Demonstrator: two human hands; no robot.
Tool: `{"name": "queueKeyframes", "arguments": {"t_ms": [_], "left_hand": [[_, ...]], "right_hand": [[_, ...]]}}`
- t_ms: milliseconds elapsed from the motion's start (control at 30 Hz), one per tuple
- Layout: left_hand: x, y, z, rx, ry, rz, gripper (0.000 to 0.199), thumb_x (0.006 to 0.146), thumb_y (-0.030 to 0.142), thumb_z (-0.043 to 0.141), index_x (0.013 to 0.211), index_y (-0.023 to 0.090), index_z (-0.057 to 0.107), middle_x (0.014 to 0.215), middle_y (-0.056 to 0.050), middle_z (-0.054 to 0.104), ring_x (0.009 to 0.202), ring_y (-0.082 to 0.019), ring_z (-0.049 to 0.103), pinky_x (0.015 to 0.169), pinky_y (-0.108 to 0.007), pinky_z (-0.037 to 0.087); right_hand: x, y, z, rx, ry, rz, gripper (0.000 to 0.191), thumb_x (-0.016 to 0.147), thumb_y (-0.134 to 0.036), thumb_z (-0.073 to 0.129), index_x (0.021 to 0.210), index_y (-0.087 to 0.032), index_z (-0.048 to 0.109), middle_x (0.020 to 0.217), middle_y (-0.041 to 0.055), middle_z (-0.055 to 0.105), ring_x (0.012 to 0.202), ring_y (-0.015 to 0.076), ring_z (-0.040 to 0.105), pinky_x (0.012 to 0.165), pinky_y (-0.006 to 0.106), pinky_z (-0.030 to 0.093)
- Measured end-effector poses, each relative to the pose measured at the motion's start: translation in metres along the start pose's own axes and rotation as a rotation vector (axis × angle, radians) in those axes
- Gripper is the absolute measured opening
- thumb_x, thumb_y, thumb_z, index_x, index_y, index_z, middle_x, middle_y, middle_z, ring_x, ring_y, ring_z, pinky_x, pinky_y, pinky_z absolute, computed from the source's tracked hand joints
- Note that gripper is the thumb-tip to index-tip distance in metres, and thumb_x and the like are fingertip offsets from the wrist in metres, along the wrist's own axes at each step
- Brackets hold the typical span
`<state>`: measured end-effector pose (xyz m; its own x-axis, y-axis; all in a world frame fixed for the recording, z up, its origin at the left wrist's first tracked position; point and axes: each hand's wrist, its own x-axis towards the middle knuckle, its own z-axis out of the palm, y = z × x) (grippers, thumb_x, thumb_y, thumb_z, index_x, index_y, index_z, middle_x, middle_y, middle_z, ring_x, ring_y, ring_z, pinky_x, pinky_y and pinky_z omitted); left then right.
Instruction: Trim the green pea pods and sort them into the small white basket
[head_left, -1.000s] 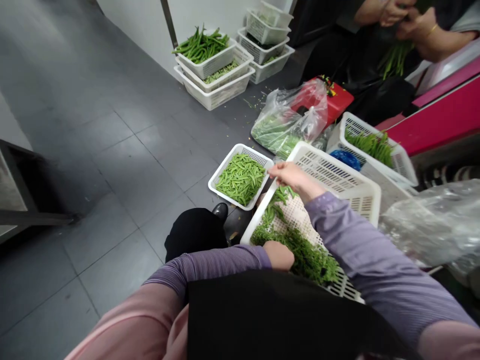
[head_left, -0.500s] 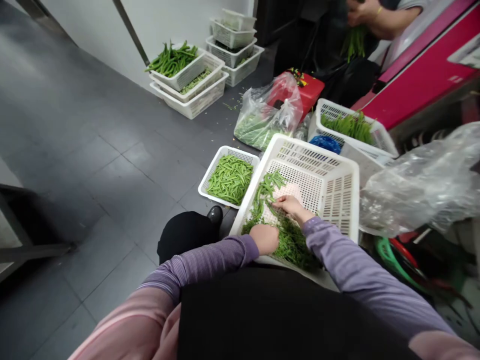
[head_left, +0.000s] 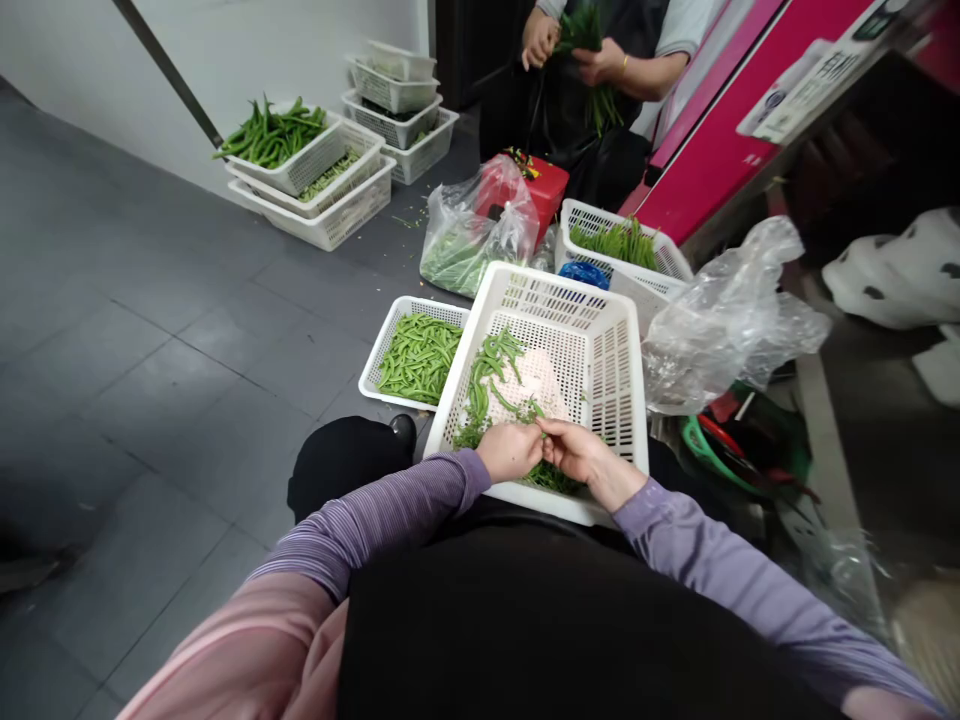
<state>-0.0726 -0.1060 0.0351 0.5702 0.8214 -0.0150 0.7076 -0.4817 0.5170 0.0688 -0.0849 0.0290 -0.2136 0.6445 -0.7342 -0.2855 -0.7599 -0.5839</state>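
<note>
Both my hands meet above the near side of a large white plastic basket [head_left: 628, 345]. My left hand [head_left: 512, 450] is closed, its fingertips pressed against those of my right hand [head_left: 581, 452], which is pinched. A green pea pod [head_left: 533, 410] shows at the fingertips, mostly hidden by the fingers. Inside the basket, loose pea pods [head_left: 487, 365] lie along the left side, and dark green trimmings [head_left: 553, 478] are heaped beneath my hands. Left of the basket stands a smaller white tray with a pile of pea pods [head_left: 421, 356] in it.
A tied clear bag of greens [head_left: 457, 255] and a red stool [head_left: 551, 185] are beyond the basket. Another person's hands [head_left: 600, 62] hold a green bunch. Stacked baskets [head_left: 337, 228] stand by the wall. At right are a crumpled plastic bag [head_left: 720, 320] and a green-rimmed container [head_left: 701, 447].
My right hand has drawn back from the loose pods to my left hand, and their fingertips now meet. The view has turned to the right, showing more of the other person.
</note>
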Motion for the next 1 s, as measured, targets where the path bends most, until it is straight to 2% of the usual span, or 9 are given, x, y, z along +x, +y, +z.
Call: {"name": "queueKeyframes", "arguments": {"t_ms": [100,300,400,533,633,733,800,867,1000], "left_hand": [[0.002,-0.001,-0.004,0.030,0.025,0.007,0.025,0.080,0.029,0.039,0.081,0.015,0.060,0.081,-0.007,0.064,0.074,-0.017,0.059,0.067,-0.027,0.043],[0.015,-0.026,-0.024,0.049,0.104,-0.365,0.027,0.082,0.027,0.035,0.081,0.016,0.060,0.073,-0.006,0.062,0.070,-0.018,0.058,0.066,-0.028,0.042],[0.012,-0.023,-0.027,0.063,0.112,-0.279,0.029,0.083,0.021,0.036,0.103,0.015,0.055,0.091,-0.007,0.060,0.077,-0.016,0.058,0.070,-0.027,0.043],[0.002,-0.004,-0.024,0.099,0.091,-0.018,0.048,0.081,0.016,0.039,0.129,0.018,0.033,0.121,-0.010,0.045,0.088,-0.016,0.055,0.071,-0.025,0.044],[-0.004,0.004,-0.021,0.156,-0.021,0.167,0.030,0.085,0.023,0.035,0.110,0.016,0.052,0.107,-0.010,0.054,0.087,-0.018,0.056,0.068,-0.027,0.044],[-0.005,0.004,-0.014,0.146,-0.249,0.292,0.022,0.083,0.021,0.041,0.083,0.015,0.062,0.082,-0.010,0.061,0.075,-0.018,0.058,0.064,-0.027,0.043],[-0.004,0.001,-0.012,0.095,-0.353,0.301,0.021,0.081,0.023,0.045,0.075,0.016,0.063,0.074,-0.008,0.063,0.068,-0.017,0.058,0.060,-0.025,0.041],[-0.001,-0.003,-0.014,0.000,-0.355,0.231,0.023,0.081,0.028,0.046,0.072,0.017,0.064,0.070,-0.006,0.063,0.063,-0.015,0.057,0.058,-0.023,0.040],[0.005,-0.010,-0.024,-0.394,-0.189,-0.031,0.031,0.085,0.031,0.037,0.075,0.015,0.062,0.066,0.000,0.062,0.056,-0.008,0.051,0.055,-0.017,0.037]], "right_hand": [[-0.016,0.001,-0.002,0.036,-0.017,0.006,0.017,0.068,-0.011,0.064,0.062,-0.017,0.050,0.047,-0.0050,0.049,0.040,0.0049,0.045,0.041,0.015,0.044],[-0.045,0.000,-0.013,0.060,-0.087,0.082,0.023,0.062,-0.012,0.070,0.064,-0.016,0.048,0.052,-0.0055,0.048,0.042,0.0033,0.043,0.042,0.015,0.041],[-0.051,-0.004,-0.019,0.032,-0.101,0.092,0.024,0.060,-0.013,0.071,0.065,-0.017,0.047,0.054,-0.0056,0.049,0.043,0.0033,0.043,0.042,0.014,0.040],[-0.052,-0.005,-0.028,-0.084,-0.114,0.108,0.026,0.058,-0.016,0.072,0.067,-0.017,0.048,0.054,-0.0066,0.047,0.043,0.0036,0.042,0.042,0.015,0.038],[-0.049,-0.004,-0.033,-0.364,-0.125,0.098,0.023,0.059,-0.024,0.071,0.070,-0.018,0.051,0.054,-0.0071,0.046,0.042,0.0047,0.042,0.044,0.018,0.039],[-0.048,-0.006,-0.031,-0.932,-0.131,-0.079,0.017,0.060,-0.026,0.068,0.071,-0.019,0.056,0.056,-0.0044,0.051,0.046,0.0080,0.045,0.047,0.021,0.038],[-0.048,-0.011,-0.025,-1.277,-0.201,-0.271,0.014,0.060,-0.024,0.067,0.071,-0.021,0.060,0.059,-0.0016,0.057,0.053,0.0112,0.050,0.051,0.023,0.037],[-0.049,-0.017,-0.017,-1.415,-0.323,-0.364,0.008,0.066,-0.026,0.064,0.072,-0.021,0.060,0.061,0.0002,0.060,0.056,0.0128,0.053,0.054,0.024,0.037],[-0.042,-0.022,-0.004,-1.144,-0.377,-0.369,0.021,0.082,-0.037,0.045,0.075,-0.020,0.056,0.064,0.0010,0.062,0.050,0.0110,0.052,0.052,0.024,0.040]]}}
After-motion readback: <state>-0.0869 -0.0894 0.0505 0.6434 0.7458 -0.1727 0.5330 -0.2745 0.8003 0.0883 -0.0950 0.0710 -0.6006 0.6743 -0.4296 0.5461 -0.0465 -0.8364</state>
